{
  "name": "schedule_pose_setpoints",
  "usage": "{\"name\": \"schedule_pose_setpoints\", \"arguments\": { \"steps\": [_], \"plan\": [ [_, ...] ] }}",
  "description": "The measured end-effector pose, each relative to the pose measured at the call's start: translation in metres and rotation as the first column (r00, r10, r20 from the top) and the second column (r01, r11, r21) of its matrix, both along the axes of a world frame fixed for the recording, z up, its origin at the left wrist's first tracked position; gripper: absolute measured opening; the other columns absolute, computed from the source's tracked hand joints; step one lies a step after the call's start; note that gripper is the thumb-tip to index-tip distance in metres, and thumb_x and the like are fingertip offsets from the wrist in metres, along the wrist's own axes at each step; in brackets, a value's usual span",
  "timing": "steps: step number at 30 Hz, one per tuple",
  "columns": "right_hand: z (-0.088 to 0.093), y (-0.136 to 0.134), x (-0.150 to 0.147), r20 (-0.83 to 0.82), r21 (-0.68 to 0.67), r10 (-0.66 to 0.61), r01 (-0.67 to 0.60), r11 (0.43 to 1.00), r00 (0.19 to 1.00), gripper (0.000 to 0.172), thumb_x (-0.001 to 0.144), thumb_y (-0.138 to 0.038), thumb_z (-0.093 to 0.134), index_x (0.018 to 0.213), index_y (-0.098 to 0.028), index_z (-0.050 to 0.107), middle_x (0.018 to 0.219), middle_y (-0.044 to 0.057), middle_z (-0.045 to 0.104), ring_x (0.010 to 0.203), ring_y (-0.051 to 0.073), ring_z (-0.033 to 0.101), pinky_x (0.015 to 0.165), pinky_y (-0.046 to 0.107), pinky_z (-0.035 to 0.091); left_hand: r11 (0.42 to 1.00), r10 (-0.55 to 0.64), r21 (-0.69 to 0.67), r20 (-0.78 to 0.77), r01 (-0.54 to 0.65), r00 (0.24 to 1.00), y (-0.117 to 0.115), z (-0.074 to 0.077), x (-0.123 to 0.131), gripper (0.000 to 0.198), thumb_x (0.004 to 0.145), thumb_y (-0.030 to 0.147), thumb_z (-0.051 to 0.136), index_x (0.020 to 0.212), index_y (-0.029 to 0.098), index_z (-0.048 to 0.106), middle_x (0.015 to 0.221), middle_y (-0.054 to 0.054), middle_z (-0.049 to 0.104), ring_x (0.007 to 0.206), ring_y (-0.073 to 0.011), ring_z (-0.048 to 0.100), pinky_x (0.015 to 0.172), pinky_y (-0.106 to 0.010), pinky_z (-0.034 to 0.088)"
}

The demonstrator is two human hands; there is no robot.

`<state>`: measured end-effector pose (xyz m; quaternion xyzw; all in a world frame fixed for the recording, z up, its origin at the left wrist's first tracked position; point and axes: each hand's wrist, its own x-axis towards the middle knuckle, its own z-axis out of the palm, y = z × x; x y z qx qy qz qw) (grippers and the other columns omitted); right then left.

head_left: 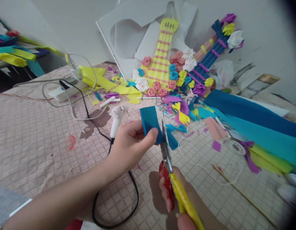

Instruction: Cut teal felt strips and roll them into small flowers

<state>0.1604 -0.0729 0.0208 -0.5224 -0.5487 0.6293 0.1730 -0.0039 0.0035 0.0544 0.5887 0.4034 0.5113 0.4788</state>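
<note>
Between the thumb and fingers of my left hand (136,143) is a folded piece of dark blue crepe paper (149,119). My right hand (179,188) grips scissors (167,156) with one red and one yellow handle. The scissor blades point up and away from me and meet the right edge of the blue paper. Just beyond them, a blue strip (172,142) and a blue paper bow (178,128) lie on the table. A white hot glue gun (116,119) stands behind my left hand, its black cord looping under my wrist.
Two paper-flower-trimmed guitars, one yellow (162,60) and one blue (203,68), lean at the back. A power strip (66,89) with cables sits left. Blue crepe sheets (255,111), a white ribbon spool (236,146) and a thin stick (243,193) lie right. Paper scraps (181,111) litter the middle.
</note>
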Motion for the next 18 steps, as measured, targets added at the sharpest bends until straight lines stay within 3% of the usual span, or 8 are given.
{"name": "schedule_pose_setpoints", "arguments": {
  "steps": [8,18],
  "plan": [
    [0.0011,0.0009,0.0002,0.001,-0.028,-0.002,0.002,1.000,1.000,0.080,0.053,-0.068,0.068,0.113,-0.021,0.041,0.078,0.000,0.049,0.062,0.013,0.043,0.055,0.027,0.036,1.000,0.010,0.004,0.000,-0.010,1.000,-0.0008,0.0017,-0.0007,0.023,0.078,0.020,0.056,0.056,0.014,0.052,0.051,0.002,0.054,0.052,-0.0087,0.056,0.049,-0.015,0.049],
    [0.0008,-0.0007,0.0019,0.009,-0.036,-0.005,0.006,0.999,1.000,0.075,0.057,-0.064,0.067,0.113,-0.021,0.041,0.080,0.002,0.054,0.067,0.016,0.049,0.058,0.029,0.038,1.000,0.018,0.015,0.008,-0.018,1.000,-0.0001,0.0009,0.0007,0.023,0.077,0.020,0.056,0.056,0.015,0.051,0.051,0.002,0.055,0.051,-0.0085,0.056,0.048,-0.015,0.048]
  ]
}}
